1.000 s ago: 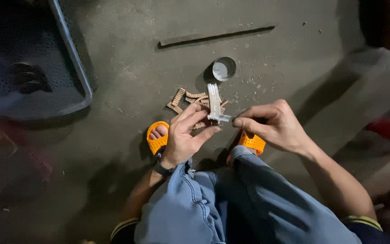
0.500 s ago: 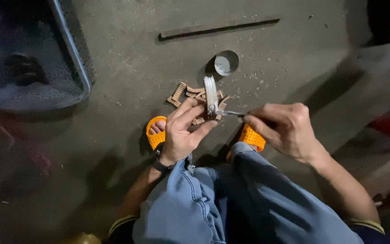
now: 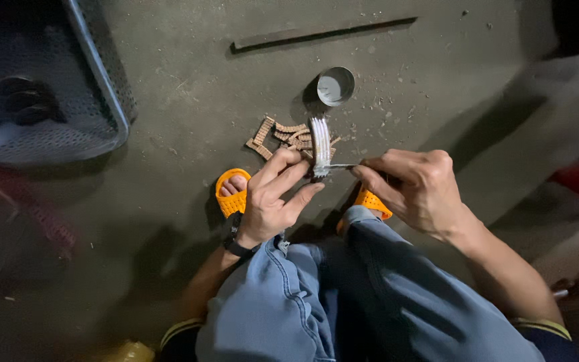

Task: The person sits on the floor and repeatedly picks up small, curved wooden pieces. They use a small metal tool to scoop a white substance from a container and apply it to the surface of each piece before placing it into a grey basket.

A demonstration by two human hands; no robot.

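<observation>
I look down on a rough grey concrete floor (image 3: pixel 189 114), gritty and flecked with pale crumbs and dust, under hard light that throws deep shadows. At about ten o'clock sits a perforated plastic crate (image 3: pixel 95 87) with a smooth rounded rim and dark lumps inside that I cannot make out. At twelve o'clock a long flat metal bar (image 3: pixel 323 33) lies on the concrete, and just below it stands a small round tin can (image 3: pixel 336 86), open at the top, its inside dull silver. Near the centre is a loose pile of short ribbed brown strips (image 3: pixel 277 135), notched like little combs, resting on the floor. The left hand (image 3: pixel 273 194) holds a pale, ridged metal strip (image 3: pixel 319 146) upright over that pile, fingers curled and pinching its lower end; a dark watch band circles the wrist. From three o'clock the right hand (image 3: pixel 417 188) comes in, fingers closed narrowly around a thin metal tool (image 3: pixel 343 167) whose tip touches the strip's base; its exact kind I cannot tell. Beneath the hands are orange rubber sandals (image 3: pixel 232 196), moulded with small holes, and faded blue denim knees (image 3: pixel 343 295) fill six o'clock.
</observation>
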